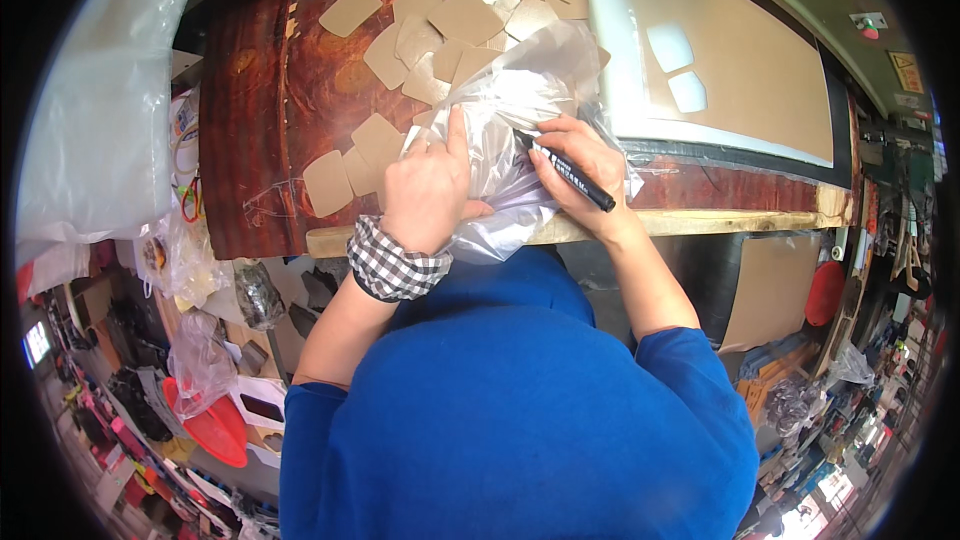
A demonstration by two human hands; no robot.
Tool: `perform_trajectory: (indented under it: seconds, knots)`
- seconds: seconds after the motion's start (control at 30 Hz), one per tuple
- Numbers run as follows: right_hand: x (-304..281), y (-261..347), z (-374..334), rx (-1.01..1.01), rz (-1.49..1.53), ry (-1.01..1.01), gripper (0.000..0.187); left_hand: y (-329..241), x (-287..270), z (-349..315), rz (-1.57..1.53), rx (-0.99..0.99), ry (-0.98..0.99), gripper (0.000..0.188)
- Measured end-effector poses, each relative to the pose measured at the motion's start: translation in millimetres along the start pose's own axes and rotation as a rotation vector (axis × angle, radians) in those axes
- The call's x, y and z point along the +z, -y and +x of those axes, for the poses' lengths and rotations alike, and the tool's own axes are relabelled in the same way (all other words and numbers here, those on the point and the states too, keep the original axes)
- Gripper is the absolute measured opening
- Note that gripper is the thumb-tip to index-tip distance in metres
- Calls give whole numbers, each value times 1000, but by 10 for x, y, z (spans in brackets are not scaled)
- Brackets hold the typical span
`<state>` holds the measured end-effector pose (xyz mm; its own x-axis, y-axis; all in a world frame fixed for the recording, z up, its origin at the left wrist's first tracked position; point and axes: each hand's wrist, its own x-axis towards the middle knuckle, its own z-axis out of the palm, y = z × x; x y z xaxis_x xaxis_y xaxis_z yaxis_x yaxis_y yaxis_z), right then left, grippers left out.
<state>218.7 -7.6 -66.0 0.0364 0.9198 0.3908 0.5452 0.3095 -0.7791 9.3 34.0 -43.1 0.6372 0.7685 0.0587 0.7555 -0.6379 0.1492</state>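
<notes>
My right hand (pixel 580 172) grips a black marker pen (pixel 575 178) at a slant, its tip end at a crumpled clear plastic bag (pixel 505 145). My left hand (pixel 430 185), with a black-and-white checked cuff (pixel 397 262) at its wrist, rests on the left side of the bag. Its index finger and thumb are stretched out over the plastic; the other fingers look bent. The bag lies at the near edge of a red-brown wooden table (pixel 240 130). Many flat tan pieces with rounded corners (pixel 465 18) are spread loosely beyond it and to its left.
Right of the bag lies a large tan sheet (pixel 740 60) with a white border, carrying two pale cut shapes (pixel 687 90). A pale wooden strip (pixel 700 222) runs along the table's near edge. Translucent plastic (pixel 110 110) hangs at far left, and a red basin (pixel 212 425) is below left.
</notes>
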Motion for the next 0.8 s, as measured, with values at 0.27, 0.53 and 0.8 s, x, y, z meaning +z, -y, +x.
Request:
perform_trajectory:
  seconds: [0.27,0.53,0.8]
  knots:
    - [-12,-12,-28,5,20,-24,12,-4,1,4,-1,-21,22,126]
    - [-33,-18,-16,-46,-9,-27,14,-7,-9,11,-5,-39,64,126]
    - [-37,-58,-55,-81,-101,-24,9,-6,-2,4,-24,-58,59,125]
